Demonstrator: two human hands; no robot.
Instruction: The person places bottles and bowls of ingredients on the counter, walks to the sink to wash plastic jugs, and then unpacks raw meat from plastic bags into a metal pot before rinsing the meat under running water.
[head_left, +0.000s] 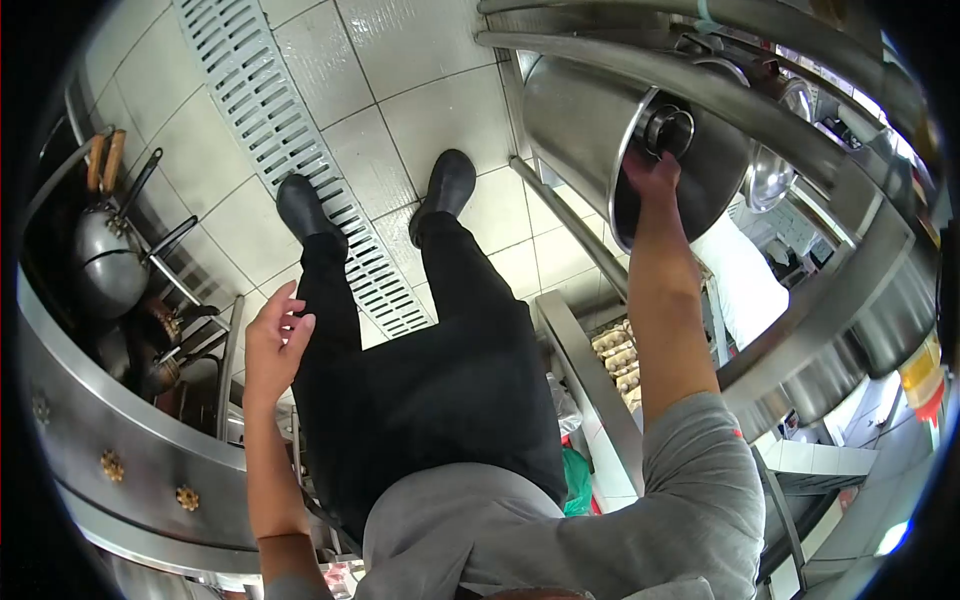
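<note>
My right hand [655, 178] reaches inside the rim of a large, deep stainless steel pot [580, 120] at the upper right. It is closed at the lower edge of a small round metal cup [668, 130], with the thumb showing and the other fingers partly hidden in shadow. My left hand [275, 345] hangs in the air beside my left leg, holding nothing, its fingers loosely bent and apart. Nearest to it is the metal rack on the left.
Pans with wooden and black handles [110, 250] sit in a rack at left, above a steel stove front with knobs [112, 466]. Steel rails [640, 60] cross near the pot. Egg trays [618, 360] lie on a low shelf. A drain grate [250, 90] runs along the tiled floor.
</note>
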